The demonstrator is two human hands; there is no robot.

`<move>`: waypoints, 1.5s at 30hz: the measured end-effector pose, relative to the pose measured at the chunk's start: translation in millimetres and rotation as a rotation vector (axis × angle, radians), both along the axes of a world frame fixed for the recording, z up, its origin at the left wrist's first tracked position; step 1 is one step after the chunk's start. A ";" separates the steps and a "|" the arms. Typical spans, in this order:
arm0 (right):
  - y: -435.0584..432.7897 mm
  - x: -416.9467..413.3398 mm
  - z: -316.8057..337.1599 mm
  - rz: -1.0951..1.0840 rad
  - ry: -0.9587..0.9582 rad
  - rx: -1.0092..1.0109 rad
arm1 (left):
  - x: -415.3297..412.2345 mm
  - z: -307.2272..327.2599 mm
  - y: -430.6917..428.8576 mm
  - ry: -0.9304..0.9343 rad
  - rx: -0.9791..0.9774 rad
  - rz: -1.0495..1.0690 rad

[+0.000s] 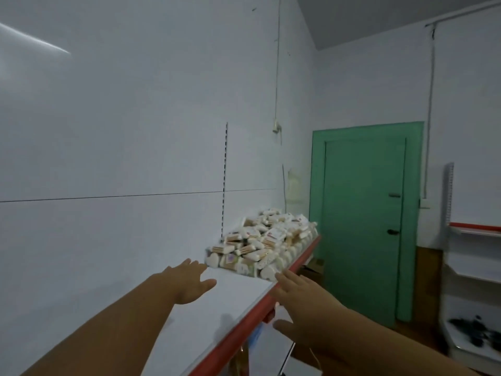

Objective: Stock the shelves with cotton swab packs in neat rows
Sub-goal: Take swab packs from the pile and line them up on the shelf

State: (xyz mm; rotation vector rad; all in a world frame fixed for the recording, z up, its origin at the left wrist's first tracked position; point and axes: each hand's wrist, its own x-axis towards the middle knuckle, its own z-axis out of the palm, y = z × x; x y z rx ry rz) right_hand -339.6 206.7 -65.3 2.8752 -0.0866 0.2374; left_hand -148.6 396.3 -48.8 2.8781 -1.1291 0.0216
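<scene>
White laminate forms the top of the shelf (217,302), which has a red strip (244,327) along its front edge and runs along a pale wall. The cotton swab packs (268,240) lie in a loose heap at the far end of the shelf, some stacked flat and some standing on edge, with heart-shaped ones along the front. The left hand (189,280) stretches over the bare shelf with fingers straight and thumb out, holding nothing, its fingertips just beside the near edge of the heap; contact cannot be judged. The right hand (295,297) is spread at the red strip, empty, fingertips near the front packs. A green door (363,213) stands beyond, with another shelving unit (471,267) at the right.
</scene>
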 end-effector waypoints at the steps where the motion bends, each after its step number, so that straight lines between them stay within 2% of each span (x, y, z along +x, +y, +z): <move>1: -17.5 8.0 -2.1 -0.005 0.006 -0.005 | 13.3 2.8 -17.2 -0.001 -0.014 -0.006; 4: -67.6 38.4 -3.8 -0.034 0.039 -0.017 | 53.0 12.1 -72.4 -0.020 -0.069 -0.078; 8: -127.4 88.3 17.3 -0.090 0.082 -0.043 | 107.3 27.4 -148.2 0.041 -0.141 -0.185; 11: -171.3 119.9 33.7 -0.133 -0.043 0.043 | 142.9 30.7 -203.7 0.045 -0.165 -0.211; 14: -211.1 140.7 31.5 -0.152 -0.078 0.055 | 163.1 19.6 -249.4 0.004 -0.100 -0.239; 20: -297.2 174.4 19.7 -0.198 -0.059 0.050 | 194.1 7.7 -305.3 0.049 -0.098 -0.270; 25: -367.0 201.5 31.2 -0.100 -0.120 0.080 | 225.5 15.2 -332.2 0.070 -0.092 -0.215; 28: -410.9 219.9 52.6 -0.024 -0.160 0.133 | 245.4 29.3 -344.7 0.026 -0.020 -0.120; 35: -504.0 288.1 86.0 0.170 -0.190 0.108 | 283.0 56.1 -419.6 -0.054 0.084 0.050; 38: -540.7 320.3 92.6 0.208 -0.171 0.114 | 296.2 52.2 -445.2 -0.047 0.048 0.076; 42: -571.3 373.8 94.3 0.206 -0.229 0.359 | 305.3 44.7 -464.9 -0.069 0.021 0.061; 45: -577.7 422.1 80.7 0.237 -0.156 0.312 | 311.7 43.6 -472.8 -0.163 -0.044 -0.002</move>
